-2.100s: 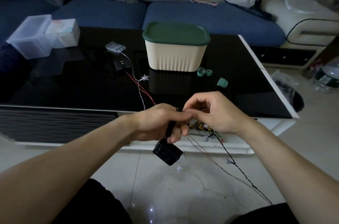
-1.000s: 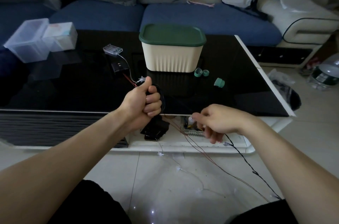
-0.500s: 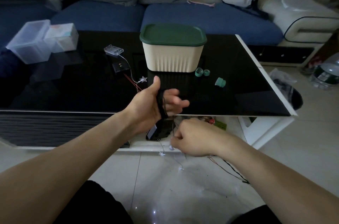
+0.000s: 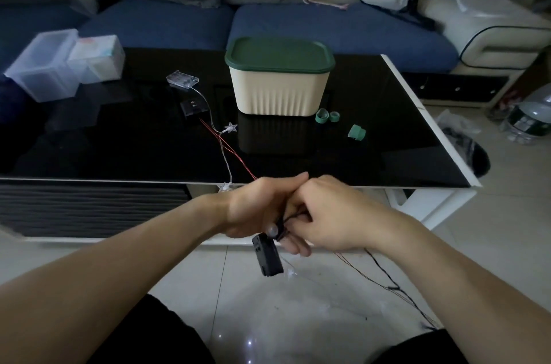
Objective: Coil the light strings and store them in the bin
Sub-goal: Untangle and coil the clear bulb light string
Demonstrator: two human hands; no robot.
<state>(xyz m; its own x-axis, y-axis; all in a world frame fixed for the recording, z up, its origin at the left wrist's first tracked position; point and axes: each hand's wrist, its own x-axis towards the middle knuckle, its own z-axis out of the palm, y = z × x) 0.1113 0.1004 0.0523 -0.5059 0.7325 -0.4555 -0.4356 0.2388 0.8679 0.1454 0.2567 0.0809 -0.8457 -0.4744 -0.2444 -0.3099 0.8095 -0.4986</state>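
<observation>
My left hand (image 4: 256,208) grips a coil of black light-string wire, and its black battery box (image 4: 267,254) dangles just below the fingers. My right hand (image 4: 331,214) touches the left and pinches the same wire (image 4: 384,277), which trails down to the floor on the right. Both hands hover in front of the table's near edge. A cream bin with a closed green lid (image 4: 278,80) stands on the black table (image 4: 119,149). Two more strings lie there: a clear battery box (image 4: 182,79) with a star light (image 4: 230,127), and a black box (image 4: 194,106) with red wire.
Clear plastic containers (image 4: 50,65) sit at the table's far left. Three small green rings (image 4: 356,132) lie right of the bin. A blue sofa runs behind the table. A water bottle (image 4: 530,116) and a black bag (image 4: 465,146) are on the floor at right.
My left hand has dropped from above the table edge to in front of it. My right hand came up from below to meet it, bringing the wire round the coil.
</observation>
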